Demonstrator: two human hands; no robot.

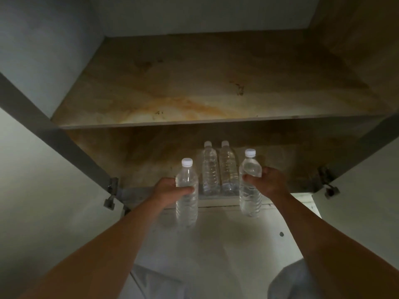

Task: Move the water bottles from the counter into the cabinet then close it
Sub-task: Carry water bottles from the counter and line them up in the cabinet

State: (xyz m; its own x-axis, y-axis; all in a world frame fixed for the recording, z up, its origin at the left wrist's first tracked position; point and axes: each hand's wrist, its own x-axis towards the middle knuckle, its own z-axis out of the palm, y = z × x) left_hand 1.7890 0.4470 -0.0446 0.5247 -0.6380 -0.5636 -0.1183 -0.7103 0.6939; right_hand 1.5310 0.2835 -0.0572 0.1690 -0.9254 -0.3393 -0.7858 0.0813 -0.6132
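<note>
I look up into an open wall cabinet [216, 124]. My left hand [167, 189] grips a clear water bottle with a white cap [186, 203], held upright just below the cabinet's front edge. My right hand [268, 181] grips a second clear bottle [250, 190], also upright and a little higher. Two more bottles stand side by side on the lower shelf between my hands, the left one [209, 169] and the right one [228, 169].
Both cabinet doors hang open, the left door [43, 190] and the right door [367, 190], with hinges [112, 192] at the lower corners. An upper shelf [205, 87] with brown stains spans the cabinet. The white wall [216, 244] lies below.
</note>
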